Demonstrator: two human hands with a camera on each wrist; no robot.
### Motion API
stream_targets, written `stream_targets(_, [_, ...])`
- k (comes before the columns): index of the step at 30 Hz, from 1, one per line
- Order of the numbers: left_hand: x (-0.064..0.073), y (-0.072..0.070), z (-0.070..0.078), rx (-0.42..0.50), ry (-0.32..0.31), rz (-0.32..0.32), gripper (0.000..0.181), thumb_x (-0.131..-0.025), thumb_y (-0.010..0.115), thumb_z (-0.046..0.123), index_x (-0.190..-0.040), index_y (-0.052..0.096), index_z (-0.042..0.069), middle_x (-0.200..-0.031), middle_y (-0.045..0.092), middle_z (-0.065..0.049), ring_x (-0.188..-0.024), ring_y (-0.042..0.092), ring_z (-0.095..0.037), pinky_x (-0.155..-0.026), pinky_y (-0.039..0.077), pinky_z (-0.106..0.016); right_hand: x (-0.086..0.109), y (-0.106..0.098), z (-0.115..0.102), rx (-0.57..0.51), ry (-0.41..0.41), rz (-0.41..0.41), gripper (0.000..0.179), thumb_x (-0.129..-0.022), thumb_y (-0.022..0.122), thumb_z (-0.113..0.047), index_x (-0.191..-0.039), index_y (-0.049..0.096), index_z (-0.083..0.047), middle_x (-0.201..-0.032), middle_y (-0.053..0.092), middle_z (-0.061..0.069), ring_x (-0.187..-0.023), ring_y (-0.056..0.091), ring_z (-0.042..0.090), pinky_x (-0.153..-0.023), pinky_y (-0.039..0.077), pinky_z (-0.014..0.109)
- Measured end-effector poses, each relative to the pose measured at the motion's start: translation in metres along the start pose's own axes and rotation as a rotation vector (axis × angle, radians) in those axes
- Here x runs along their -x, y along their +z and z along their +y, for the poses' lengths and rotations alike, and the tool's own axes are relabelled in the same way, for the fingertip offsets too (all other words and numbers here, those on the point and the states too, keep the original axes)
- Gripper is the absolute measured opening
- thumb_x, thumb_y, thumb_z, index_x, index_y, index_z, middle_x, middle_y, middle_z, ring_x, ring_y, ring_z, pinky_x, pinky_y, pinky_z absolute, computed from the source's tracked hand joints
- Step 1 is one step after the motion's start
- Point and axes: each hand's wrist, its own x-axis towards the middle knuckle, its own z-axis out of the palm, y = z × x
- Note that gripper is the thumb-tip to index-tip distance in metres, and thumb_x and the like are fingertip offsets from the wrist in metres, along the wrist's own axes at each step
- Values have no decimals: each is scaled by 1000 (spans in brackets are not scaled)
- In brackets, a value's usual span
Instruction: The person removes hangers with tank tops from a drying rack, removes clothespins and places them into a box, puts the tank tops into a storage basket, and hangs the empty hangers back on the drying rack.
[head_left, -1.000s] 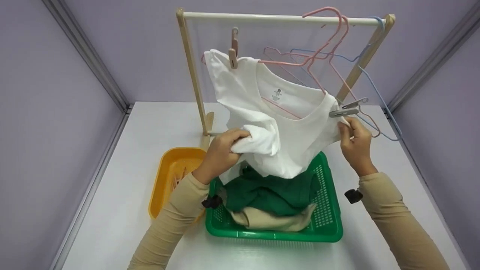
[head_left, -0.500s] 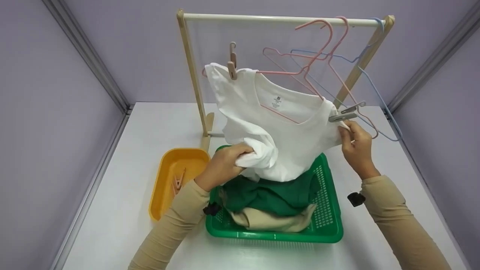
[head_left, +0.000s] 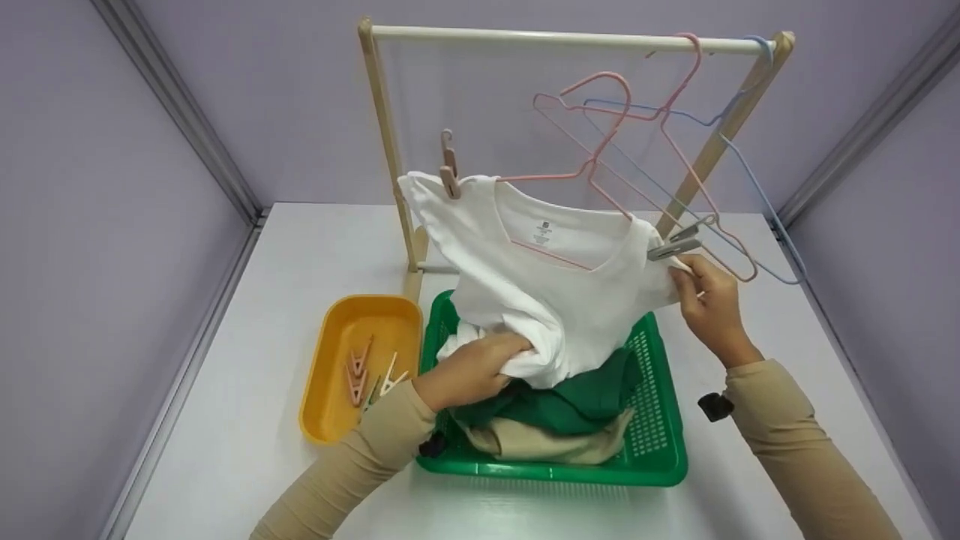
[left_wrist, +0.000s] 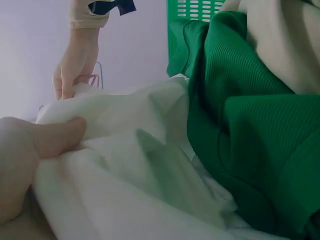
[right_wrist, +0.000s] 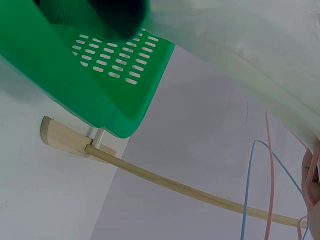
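A white T-shirt (head_left: 592, 307) hangs over a pink hanger (head_left: 547, 178) in the head view, neckline and printed label facing me. A brownish clothespin (head_left: 449, 180) pins one shoulder; a grey clothespin (head_left: 673, 249) pins the other. My left hand (head_left: 476, 367) grips the bunched lower part of the shirt, low over the green basket (head_left: 667, 420). The right hand (head_left: 709, 304) pinches the shirt's sleeve end below the grey clothespin. In the left wrist view, the thumb (left_wrist: 65, 135) lies on the white cloth. The hanger's hook is off the rail (head_left: 525, 35).
Green cloth (head_left: 585, 401) and beige cloth (head_left: 540, 442) lie in the basket. To the left, a yellow tray (head_left: 319, 397) holds several clothespins (head_left: 358, 379). Behind stands a wooden rack with another pink hanger (head_left: 679, 82) and a blue hanger (head_left: 757, 187).
The shirt and its hanger have come down, and the hook has dropped away from the rail. My left hand has moved down and right, while the right hand has sunk slightly.
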Motion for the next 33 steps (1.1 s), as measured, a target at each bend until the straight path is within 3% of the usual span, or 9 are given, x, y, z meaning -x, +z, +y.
stream_targets(4, [1,0,0,-35,10,-101,29,-93,61,8,-122,56,4,-117,64,-13,-110,60,-25,-98,51,-38,1,-1,-1,-12,-10,0,9,-83,57,19,-89,62,13,-81,68,27,-77,49,-22,-62,40,-4])
stream_targets(7, [3,7,-1,-37,-28,-187,37,-91,66,16,-124,54,5,-119,63,-14,-111,60,-25,-99,51,-38,4,-2,-1,2,-13,-20,10,-83,58,18,-90,63,13,-81,68,26,-77,48,-22,-62,40,-4])
stream_targets(11, [4,12,-2,-41,-107,-354,48,-89,70,25,-129,53,5,-123,62,-14,-112,60,-25,-100,50,-37,8,-3,1,18,-3,-53,11,-84,58,18,-90,63,12,-81,68,25,-76,48,-21,-62,40,-5])
stream_targets(15, [4,15,-3,-12,-174,-506,44,-90,68,31,-125,59,6,-116,65,-12,-99,59,-19,-90,50,-30,13,-2,4,15,11,-99,10,-84,58,17,-90,63,11,-81,69,24,-75,48,-20,-62,41,-4])
stream_targets(19, [6,19,-5,23,-204,-598,35,-96,60,29,-123,62,7,-115,67,-10,-91,54,-14,-89,49,-26,17,-2,4,4,11,-141,11,-83,59,17,-90,64,10,-81,69,22,-75,49,-18,-61,42,-2])
stream_targets(23, [9,20,-9,42,-196,-603,31,-98,56,27,-120,64,7,-112,68,-10,-89,52,-11,-89,49,-25,19,-3,3,-2,-5,-165,12,-83,60,18,-90,64,10,-81,69,22,-75,50,-16,-62,43,-2])
stream_targets(27, [12,16,-13,89,-159,-522,27,-97,58,24,-113,66,5,-102,68,-12,-82,49,-12,-79,47,-23,20,-2,4,-11,1,-173,12,-83,60,18,-90,64,10,-81,69,22,-74,50,-16,-62,43,-2])
stream_targets(33, [21,9,-19,154,-102,-401,29,-98,56,21,-120,67,6,-118,71,-9,-102,66,-18,-95,54,-30,23,-3,3,-32,33,-176,10,-83,60,17,-90,64,11,-80,68,22,-71,49,-14,-59,42,0])
